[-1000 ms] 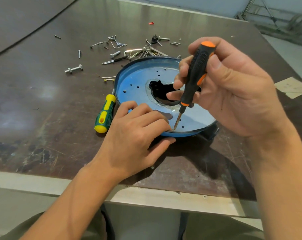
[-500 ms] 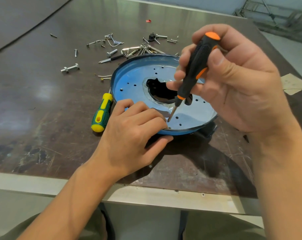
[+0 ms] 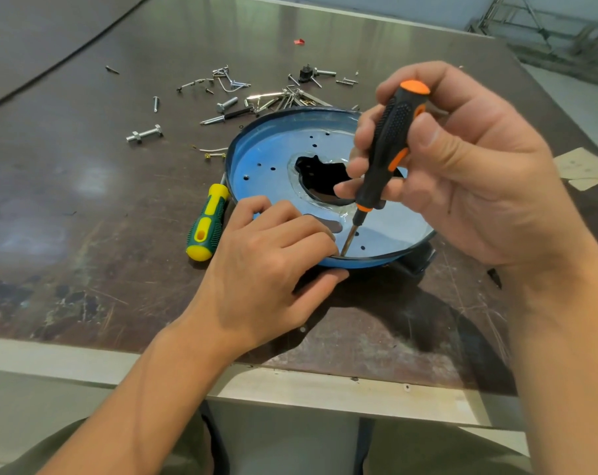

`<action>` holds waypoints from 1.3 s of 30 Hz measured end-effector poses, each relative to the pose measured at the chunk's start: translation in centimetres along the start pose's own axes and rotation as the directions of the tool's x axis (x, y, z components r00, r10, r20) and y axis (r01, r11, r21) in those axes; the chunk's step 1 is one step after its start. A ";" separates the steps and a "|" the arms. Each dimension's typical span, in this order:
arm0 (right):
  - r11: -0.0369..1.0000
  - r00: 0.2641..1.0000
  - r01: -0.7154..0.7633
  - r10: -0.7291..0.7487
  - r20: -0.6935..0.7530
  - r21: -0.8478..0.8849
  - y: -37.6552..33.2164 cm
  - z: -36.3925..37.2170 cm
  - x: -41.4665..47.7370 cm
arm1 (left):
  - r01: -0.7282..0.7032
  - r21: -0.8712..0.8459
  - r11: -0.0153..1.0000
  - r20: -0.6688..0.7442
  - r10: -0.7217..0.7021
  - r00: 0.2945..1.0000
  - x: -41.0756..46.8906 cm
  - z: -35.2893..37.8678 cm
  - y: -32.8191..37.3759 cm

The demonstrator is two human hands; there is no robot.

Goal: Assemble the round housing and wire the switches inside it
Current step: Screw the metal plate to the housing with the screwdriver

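Observation:
A round blue housing plate (image 3: pixel 266 156) with small holes and a dark irregular opening in its middle lies on the dark table. My right hand (image 3: pixel 462 166) grips a black and orange screwdriver (image 3: pixel 386 145), held nearly upright, with its tip down on the plate's near rim. My left hand (image 3: pixel 273 265) rests on that near rim, fingers curled beside the tip and thumb under the edge. Whether a screw sits under the fingertips is hidden.
A green and yellow screwdriver (image 3: pixel 207 222) lies just left of the plate. Several loose screws, bolts and metal clips (image 3: pixel 229 97) are scattered behind it. A dark part (image 3: pixel 414 262) shows under the plate's right side. The table's metal front edge (image 3: pixel 290 385) runs close to me.
The screwdriver tip has shifted slightly along the near rim and sits down against it. My left hand stays on the rim. The view has moved a little.

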State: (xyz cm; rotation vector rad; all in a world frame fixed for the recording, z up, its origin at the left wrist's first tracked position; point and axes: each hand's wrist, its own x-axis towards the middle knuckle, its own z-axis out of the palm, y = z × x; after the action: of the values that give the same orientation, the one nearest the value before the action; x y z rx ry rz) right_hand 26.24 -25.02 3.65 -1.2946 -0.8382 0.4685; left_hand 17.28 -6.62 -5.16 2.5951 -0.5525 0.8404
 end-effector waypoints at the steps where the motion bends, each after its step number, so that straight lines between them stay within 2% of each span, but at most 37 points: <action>1: 1.000 1.000 0.003 -0.003 0.003 -0.016 0.0 0.0 0.0 | 0.000 -0.001 1.000 0.000 0.000 1.000 0.0 0.0 0.0; 4: 0.994 0.999 0.034 -0.032 0.014 -0.101 -0.1 0.2 0.0 | 0.003 -0.003 1.000 -0.002 -0.003 1.000 0.0 0.1 0.0; 7: 0.957 0.994 0.108 -0.106 0.022 -0.270 -0.2 0.3 0.1 | -0.001 -0.007 1.000 -0.011 0.001 1.000 -0.1 0.2 0.0; 11: 0.818 0.979 0.177 -0.203 0.014 -0.547 -0.8 1.0 0.5 | -0.007 -0.005 1.000 -0.030 0.006 1.000 -0.1 0.4 -0.1; 15: 0.685 0.973 0.149 -0.230 -0.018 -0.713 -0.9 1.8 0.6 | -0.018 -0.003 1.000 -0.037 0.018 0.999 -0.1 0.5 -0.2; 20: 0.595 0.981 0.149 -0.192 0.040 -0.790 -1.1 2.1 0.3 | -0.018 0.002 1.000 -0.032 0.019 0.999 -0.1 0.4 -0.2; 25: 0.684 0.992 0.101 -0.128 0.018 -0.722 -2.1 2.0 -0.1 | -0.014 0.007 1.000 -0.019 0.014 1.000 -0.1 0.4 -0.2; 27: 0.623 0.987 0.090 -0.162 -0.016 -0.777 -2.5 1.8 -0.2 | -0.016 0.005 1.000 -0.018 0.016 1.000 -0.1 0.4 -0.2; 30: 0.463 0.958 0.043 -0.271 -0.095 -0.885 -2.6 2.0 -0.1 | -0.018 0.000 1.000 -0.026 0.018 1.000 -0.1 0.4 -0.2; 33: 0.510 0.947 0.023 -0.286 -0.144 -0.860 -1.9 2.8 0.2 | -0.017 -0.002 1.000 -0.033 0.017 0.999 -0.1 0.4 -0.2; 36: 0.537 0.964 0.061 -0.250 -0.089 -0.842 -1.3 3.0 0.4 | -0.015 -0.001 1.000 -0.027 0.015 1.000 -0.1 0.4 -0.2; 39: 0.660 0.985 0.089 -0.169 -0.031 -0.746 -2.0 2.5 0.1 | -0.015 0.001 1.000 -0.020 0.015 1.000 -0.1 0.3 -0.1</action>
State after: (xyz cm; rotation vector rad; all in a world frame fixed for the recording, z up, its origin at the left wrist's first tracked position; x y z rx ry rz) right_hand 24.14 -23.78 5.69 -1.9785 -1.0832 -0.0975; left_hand 17.44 -6.63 -5.52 2.5835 -0.5665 0.8712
